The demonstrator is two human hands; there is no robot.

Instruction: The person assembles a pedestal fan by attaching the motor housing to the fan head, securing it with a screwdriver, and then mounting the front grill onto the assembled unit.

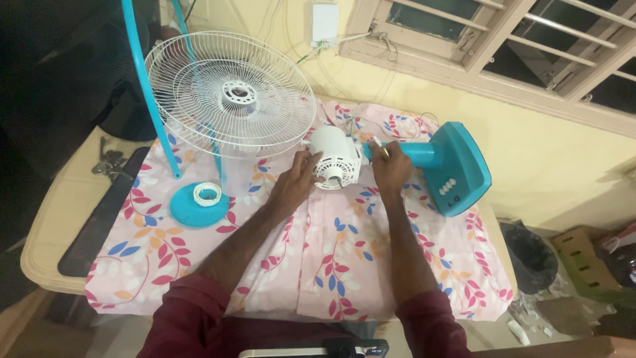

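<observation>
A white fan motor housing [336,158] lies on its side on the floral cloth [318,265], its shaft pointing toward me. It joins a teal neck and teal base [457,167] with a row of white buttons. My left hand [299,178] grips the motor's left side. My right hand [391,166] rests at the joint of motor and neck, holding a small tool with a yellowish tip [382,150]. A white wire fan guard [230,94] stands tilted to the left. Beside it lie a teal round cap [197,207] and a white ring [207,193].
A teal fan blade [142,73] arcs at the left. A dark strip [99,219] and keys [109,162] lie on the cream table edge. A black bin [530,255] and cardboard boxes [583,258] stand on the floor at right. Wall and window lie behind.
</observation>
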